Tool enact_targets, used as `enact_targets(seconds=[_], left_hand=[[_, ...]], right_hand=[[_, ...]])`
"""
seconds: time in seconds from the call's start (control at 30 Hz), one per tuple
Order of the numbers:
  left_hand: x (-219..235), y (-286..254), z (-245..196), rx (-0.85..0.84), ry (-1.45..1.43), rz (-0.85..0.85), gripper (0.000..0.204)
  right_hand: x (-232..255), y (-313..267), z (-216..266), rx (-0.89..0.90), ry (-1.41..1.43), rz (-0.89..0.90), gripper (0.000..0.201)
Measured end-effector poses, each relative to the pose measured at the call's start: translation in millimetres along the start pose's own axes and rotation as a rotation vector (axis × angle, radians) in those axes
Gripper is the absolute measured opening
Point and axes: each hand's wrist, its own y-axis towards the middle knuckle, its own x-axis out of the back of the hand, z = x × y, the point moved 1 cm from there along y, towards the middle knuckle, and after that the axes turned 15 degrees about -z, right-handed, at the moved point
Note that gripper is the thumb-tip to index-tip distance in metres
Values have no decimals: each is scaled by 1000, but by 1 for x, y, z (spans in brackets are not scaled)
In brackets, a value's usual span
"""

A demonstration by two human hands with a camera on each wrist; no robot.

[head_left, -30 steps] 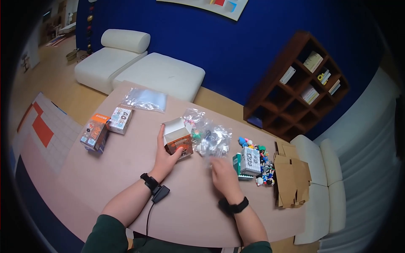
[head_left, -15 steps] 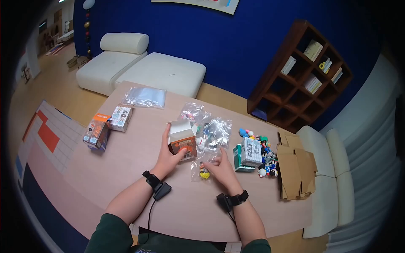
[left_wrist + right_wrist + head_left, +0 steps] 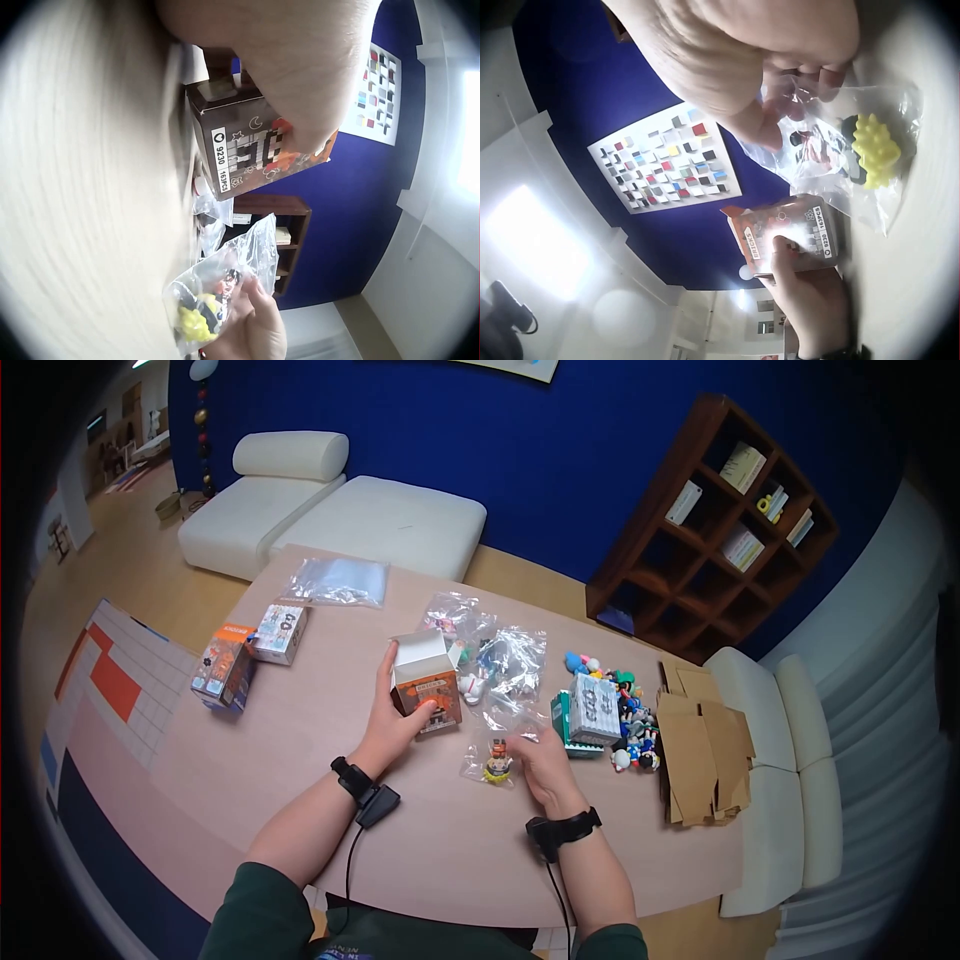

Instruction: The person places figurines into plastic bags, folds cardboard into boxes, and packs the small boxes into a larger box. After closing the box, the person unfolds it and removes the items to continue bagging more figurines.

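Note:
My left hand grips a small orange and brown cardboard box whose white-lined top flap stands up. The box's side, in the left wrist view, reads 9230 and 163PCS. Between thumb and fingers my right hand pinches a clear plastic bag. Inside the bag is a small toy figure with yellow spiky hair, hanging head down beside the box. Just beyond both hands lie more clear bags with toy figures.
At the left stand an orange box and a white box. Flat clear bags lie at the back. To the right are a grey-white box on a green one, loose figures and flattened cardboard.
My right hand has picked the bagged yellow-haired figure from by the other bags and drawn it nearer, then slightly right. My left hand keeps its grip on the orange box.

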Motion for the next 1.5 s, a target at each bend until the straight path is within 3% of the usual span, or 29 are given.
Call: enact_targets(seconds=[0.07,0.13,0.17,0.23,0.27,0.33,0.37,0.43,0.53,0.77,0.83,0.87,0.93,0.97,1.03,1.07,1.1,1.17,1.2,1.27,1.37,1.5], left_hand=[[0,1,3,-3,-8,2,96],[1,2,6,-8,-13,1,96],[2,2,7,-14,-20,-7,95],[2,2,7,-16,-26,-18,95],[1,1,5,-12,-26,-15,95],[1,1,5,-5,-25,-13,94],[1,1,6,-5,-23,-12,94],[1,2,6,-6,-23,-13,94],[1,3,7,15,-50,-13,95],[1,3,6,41,-81,5,96],[1,3,7,49,-87,14,95],[1,2,7,50,-94,13,95],[2,3,8,52,-102,14,95],[2,3,9,40,-90,19,95],[2,4,11,27,-80,24,95],[2,4,12,28,-76,23,95],[3,4,12,29,-72,20,95],[2,3,9,36,-71,13,95],[1,3,8,42,-71,8,95],[1,2,5,39,-67,11,95],[1,2,5,45,-54,19,96],[1,0,9,53,-34,87,99]], right_hand=[[5,0,-1,-52,7,-2,60],[12,-1,-5,-51,-170,0,37],[15,1,-9,-55,-171,4,37],[18,1,-12,530,-599,60,27],[19,0,-10,525,-601,62,27],[18,-9,0,825,-844,191,28],[18,-13,6,822,-844,193,28],[14,-23,16,1057,-1184,314,31],[8,-43,29,925,-1292,335,48],[0,-53,7,1046,-1499,257,59],[2,-49,9,876,-1328,164,52],[3,-48,13,875,-1328,165,52],[5,-42,26,598,-1068,174,43],[5,-40,27,598,-1067,171,43],[9,-32,28,396,-952,-42,39],[9,-30,26,392,-943,-159,29],[13,-26,21,392,-944,-158,29],[19,-20,15,732,-1074,-240,22],[22,-18,13,730,-1076,-239,22],[20,-21,17,996,-1201,-106,27],[17,-26,18,888,-1381,35,33],[1,-49,22,899,-1386,17,35]])
